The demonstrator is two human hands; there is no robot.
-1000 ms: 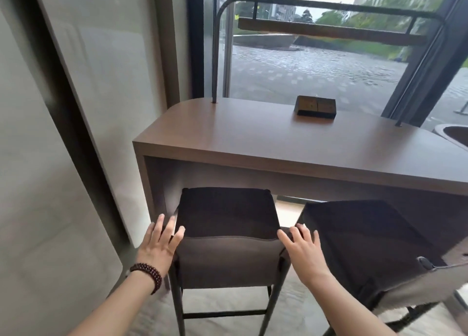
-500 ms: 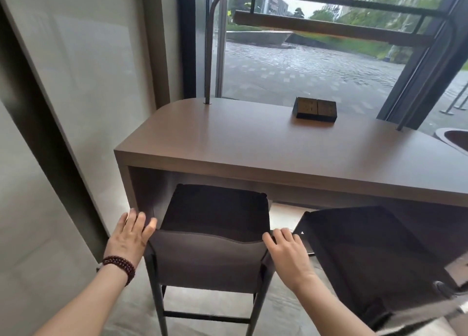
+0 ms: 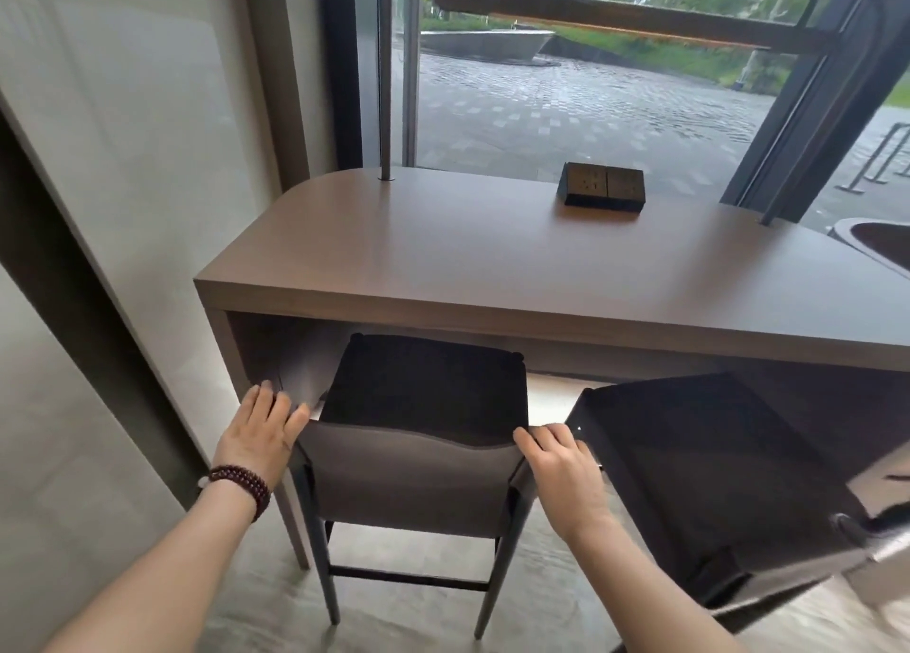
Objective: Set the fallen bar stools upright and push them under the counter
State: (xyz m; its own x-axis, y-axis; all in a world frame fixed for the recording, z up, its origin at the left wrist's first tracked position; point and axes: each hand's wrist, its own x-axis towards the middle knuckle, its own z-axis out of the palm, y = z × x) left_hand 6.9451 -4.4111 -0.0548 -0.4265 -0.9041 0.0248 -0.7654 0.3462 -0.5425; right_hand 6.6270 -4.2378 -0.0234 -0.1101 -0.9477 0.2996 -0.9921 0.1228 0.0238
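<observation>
Grey flooring fills the bottom of the frame, where we see our two forearms reach up. Our left hand (image 3: pixel 261 435), fingers loosely spread, rests flat on the left end of the backrest of the upright bar stool (image 3: pixel 418 436) at lower centre; our right hand (image 3: pixel 559 465) curls over its right end. Its seat sits partly under the counter (image 3: pixel 492 268). At lower right stands a second stool (image 3: pixel 704 475). Farther up, a socket box (image 3: pixel 603 190) lies on the counter before the window (image 3: pixel 566 106).

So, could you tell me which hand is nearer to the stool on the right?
Right. The right hand sits between the two stools, beside the right stool; the left hand is at the far side of the left stool.
</observation>
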